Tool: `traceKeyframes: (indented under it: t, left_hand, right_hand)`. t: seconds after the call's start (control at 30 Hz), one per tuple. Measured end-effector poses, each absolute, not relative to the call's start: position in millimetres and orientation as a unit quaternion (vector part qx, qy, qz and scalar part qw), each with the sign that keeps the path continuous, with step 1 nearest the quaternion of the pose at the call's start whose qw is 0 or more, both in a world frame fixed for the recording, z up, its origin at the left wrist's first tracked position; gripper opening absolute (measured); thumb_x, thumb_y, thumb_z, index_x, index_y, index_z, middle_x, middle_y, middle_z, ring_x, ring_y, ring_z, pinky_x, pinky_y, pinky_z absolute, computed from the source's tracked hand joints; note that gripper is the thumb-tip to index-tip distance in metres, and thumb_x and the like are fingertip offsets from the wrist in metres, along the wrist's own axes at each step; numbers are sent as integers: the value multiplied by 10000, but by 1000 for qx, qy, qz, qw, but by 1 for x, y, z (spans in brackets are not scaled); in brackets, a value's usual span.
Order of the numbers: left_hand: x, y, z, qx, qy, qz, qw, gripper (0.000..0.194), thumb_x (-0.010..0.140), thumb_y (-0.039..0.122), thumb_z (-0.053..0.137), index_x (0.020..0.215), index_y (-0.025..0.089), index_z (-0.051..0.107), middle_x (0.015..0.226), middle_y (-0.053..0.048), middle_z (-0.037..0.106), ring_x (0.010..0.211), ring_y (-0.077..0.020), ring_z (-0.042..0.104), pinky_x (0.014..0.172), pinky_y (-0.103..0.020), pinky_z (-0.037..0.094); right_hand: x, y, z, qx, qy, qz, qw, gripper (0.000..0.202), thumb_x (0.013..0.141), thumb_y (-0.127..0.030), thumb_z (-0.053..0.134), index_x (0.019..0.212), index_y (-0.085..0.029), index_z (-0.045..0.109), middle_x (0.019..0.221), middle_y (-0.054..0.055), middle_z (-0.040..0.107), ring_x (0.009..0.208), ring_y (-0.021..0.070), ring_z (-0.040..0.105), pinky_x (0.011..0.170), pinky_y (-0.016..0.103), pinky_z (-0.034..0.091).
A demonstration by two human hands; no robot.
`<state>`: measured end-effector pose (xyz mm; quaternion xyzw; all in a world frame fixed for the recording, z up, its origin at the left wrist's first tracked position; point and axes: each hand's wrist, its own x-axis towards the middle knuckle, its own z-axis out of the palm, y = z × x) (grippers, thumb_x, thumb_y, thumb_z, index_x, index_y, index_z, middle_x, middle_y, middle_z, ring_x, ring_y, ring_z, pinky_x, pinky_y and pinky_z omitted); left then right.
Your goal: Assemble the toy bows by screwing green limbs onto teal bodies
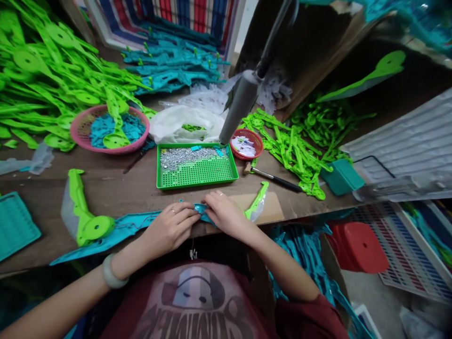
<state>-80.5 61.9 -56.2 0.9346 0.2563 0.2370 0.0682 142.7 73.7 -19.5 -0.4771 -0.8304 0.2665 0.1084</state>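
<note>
A long teal plastic part (132, 225) with a thin wire along it lies at the table's front edge. My left hand (173, 225) is closed on its middle, and my right hand (222, 212) pinches the same part just to the right. The fingertips of both hands nearly meet and cover the spot between them. On the part's left stretch rests a lime-green arm piece (97, 228) with a round disc and a clear plastic blade. A smaller green piece (259, 201) projects beyond my right hand, over a cardboard sheet (273, 209).
Ahead stands a green perforated tray (196, 179) of small metal screws, under a hanging grey power screwdriver (240, 106). Around it are a pink basket (123, 149), a red basket (261, 149), a black-handled hammer (278, 181) and heaped green parts (42, 70). A red stool (365, 247) stands at right.
</note>
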Motion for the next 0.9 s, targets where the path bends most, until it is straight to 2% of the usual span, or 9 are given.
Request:
traceKeyframes:
  t: [0.17, 0.33, 0.4, 0.6, 0.77, 0.9]
  left_hand:
    - [-80, 57, -56, 927, 262, 262, 53, 205, 977, 160, 550, 1127, 132, 687, 1059, -92, 747, 1127, -255, 627, 973, -417, 516]
    - [-78, 56, -51, 942, 262, 207, 18, 227, 991, 210, 553, 1163, 126, 675, 1109, -109, 730, 1134, -284, 627, 949, -448, 497]
    - [-76, 56, -48, 944, 271, 190, 17, 220, 987, 221, 560, 1147, 127, 679, 1096, -116, 718, 1122, -288, 622, 955, -454, 491]
    - [-67, 55, -48, 943, 281, 176, -12, 178, 971, 172, 549, 1061, 112, 691, 1024, -126, 683, 1058, -296, 613, 935, -458, 502]
    - [-66, 52, -53, 938, 287, 192, -44, 207, 968, 107, 503, 1057, 92, 689, 1002, -138, 678, 1057, -294, 617, 929, -444, 514]
    - [-66, 50, -52, 936, 283, 204, -47, 241, 972, 78, 455, 1048, 97, 682, 968, -124, 688, 1030, -281, 632, 926, -441, 526]
  right_hand:
    - [152, 78, -19, -461, -816, 314, 152, 114, 935, -70, 559, 943, -159, 631, 905, 36, 595, 877, 170, 540, 774, 286, 417]
    - [163, 83, -7, -466, -764, 389, 217, 137, 904, -75, 615, 934, -167, 711, 887, 23, 639, 829, 138, 592, 754, 264, 450]
    - [162, 86, -3, -469, -768, 389, 199, 149, 888, -65, 625, 938, -166, 721, 897, 28, 660, 828, 141, 601, 756, 267, 450]
    - [150, 87, -5, -471, -820, 320, 57, 197, 874, -8, 555, 910, -140, 698, 886, 52, 628, 845, 167, 577, 781, 279, 419]
    - [150, 83, -4, -503, -804, 314, 42, 173, 858, -29, 565, 911, -145, 681, 874, 55, 640, 828, 170, 569, 763, 279, 394]
    - [151, 78, -8, -513, -779, 349, 94, 232, 817, 7, 543, 921, -163, 661, 811, 13, 633, 775, 145, 551, 713, 253, 371]
